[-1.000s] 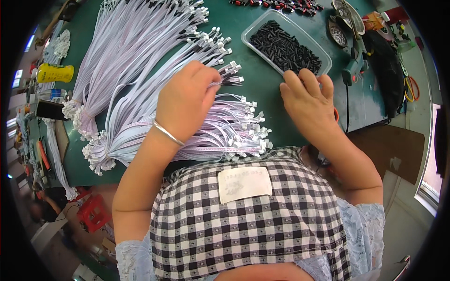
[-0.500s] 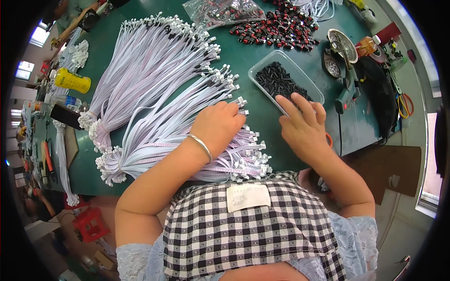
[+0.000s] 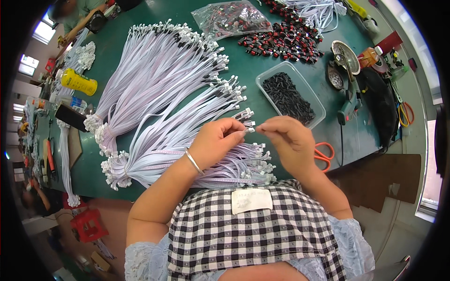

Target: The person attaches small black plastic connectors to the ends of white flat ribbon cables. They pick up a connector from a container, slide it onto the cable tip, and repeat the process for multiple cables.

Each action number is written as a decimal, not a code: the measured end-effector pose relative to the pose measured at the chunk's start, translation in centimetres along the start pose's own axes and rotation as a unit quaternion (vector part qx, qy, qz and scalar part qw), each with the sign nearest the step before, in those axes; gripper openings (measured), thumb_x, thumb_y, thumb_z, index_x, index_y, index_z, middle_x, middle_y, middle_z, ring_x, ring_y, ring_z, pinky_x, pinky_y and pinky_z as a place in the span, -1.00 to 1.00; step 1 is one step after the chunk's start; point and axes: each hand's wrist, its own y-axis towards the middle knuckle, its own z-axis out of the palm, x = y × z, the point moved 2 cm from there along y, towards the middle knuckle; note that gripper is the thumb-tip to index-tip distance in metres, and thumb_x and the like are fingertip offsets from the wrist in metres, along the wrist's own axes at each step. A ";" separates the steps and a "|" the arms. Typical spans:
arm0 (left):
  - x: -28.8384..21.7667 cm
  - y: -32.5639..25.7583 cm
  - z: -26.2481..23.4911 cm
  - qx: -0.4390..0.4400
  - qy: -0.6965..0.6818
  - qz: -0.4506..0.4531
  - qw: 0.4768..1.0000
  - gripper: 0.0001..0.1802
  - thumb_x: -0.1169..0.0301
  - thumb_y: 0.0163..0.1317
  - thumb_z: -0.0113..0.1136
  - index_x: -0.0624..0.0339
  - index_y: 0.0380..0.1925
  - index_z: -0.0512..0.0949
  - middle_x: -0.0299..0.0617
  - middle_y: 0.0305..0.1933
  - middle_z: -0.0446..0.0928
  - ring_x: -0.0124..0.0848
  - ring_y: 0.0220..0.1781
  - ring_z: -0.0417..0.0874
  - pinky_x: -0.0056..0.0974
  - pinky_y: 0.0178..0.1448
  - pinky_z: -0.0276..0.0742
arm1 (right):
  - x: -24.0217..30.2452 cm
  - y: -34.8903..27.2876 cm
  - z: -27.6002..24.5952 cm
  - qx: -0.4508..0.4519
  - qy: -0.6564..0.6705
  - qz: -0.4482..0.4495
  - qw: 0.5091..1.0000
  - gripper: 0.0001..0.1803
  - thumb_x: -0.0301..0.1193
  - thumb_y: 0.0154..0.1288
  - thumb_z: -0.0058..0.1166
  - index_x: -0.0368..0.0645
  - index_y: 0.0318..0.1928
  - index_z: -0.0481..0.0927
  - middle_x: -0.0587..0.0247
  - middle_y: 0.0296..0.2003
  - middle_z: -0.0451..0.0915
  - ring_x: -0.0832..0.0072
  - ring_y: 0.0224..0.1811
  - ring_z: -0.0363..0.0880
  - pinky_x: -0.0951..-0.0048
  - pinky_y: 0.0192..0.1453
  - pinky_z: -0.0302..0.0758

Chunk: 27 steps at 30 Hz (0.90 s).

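My left hand (image 3: 216,143), with a silver bangle on its wrist, pinches the connector end of a flat white ribbon cable (image 3: 238,136) between thumb and forefinger. Close to that end, just right of it, is my right hand (image 3: 291,140), its thumb and fingertips pressed together; whatever they pinch is too small to make out. Bundled white cables (image 3: 157,77) with white connectors fan out beneath and beyond my left hand, some carrying black pieces near their ends. Beyond my right hand stands a clear plastic box (image 3: 304,86) holding many short black tube-like pieces (image 3: 285,96).
Orange-handled scissors (image 3: 323,156) lie beside my right wrist. Red-and-black small parts (image 3: 293,40) and a filled plastic bag (image 3: 229,19) sit at the back. On the right are a green hot-glue gun (image 3: 350,105) and metal dish (image 3: 345,56). A yellow bottle (image 3: 78,82) and a black phone (image 3: 70,117) are leftward.
My right hand has left the box of black pieces and come toward my left hand, its fingers closing. My left hand has turned and now pinches a cable end.
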 end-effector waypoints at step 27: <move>0.9 0.1 -0.2 0.013 -0.168 -0.004 0.986 -0.86 0.51 0.23 0.14 0.27 -0.21 0.55 -0.37 -0.27 0.53 -0.65 -0.27 0.45 -0.52 -0.14 0.40 | -3.2 -1.0 1.9 0.013 0.237 0.282 0.929 -0.86 -0.51 0.24 0.16 -0.28 -0.19 0.60 0.34 -0.33 0.61 0.68 -0.33 0.54 0.65 -0.29 0.46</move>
